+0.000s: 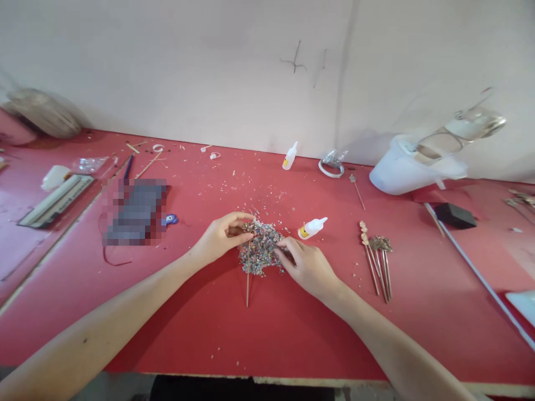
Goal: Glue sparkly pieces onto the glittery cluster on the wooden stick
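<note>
A heap of small glittering beads point(263, 257) lies on the red table point(200, 328). My left hand point(228, 235) is at the heap's left edge, thumb and fingers closed around the top of a thin hairpin stick point(248, 284), whose shaft points toward the front edge. On the heap's right side, my right hand point(307, 263) is closed in a pinch; what its fingertips hold is too small to make out. A white glue bottle point(312, 228) with a yellow label lies just beyond my right hand.
Several metallic hairpins point(382, 267) lie to the right, near a black block point(455, 215). A white plastic container point(403, 167) and another glue bottle point(290, 156) are by the wall. A blurred dark object point(140, 214) lies left.
</note>
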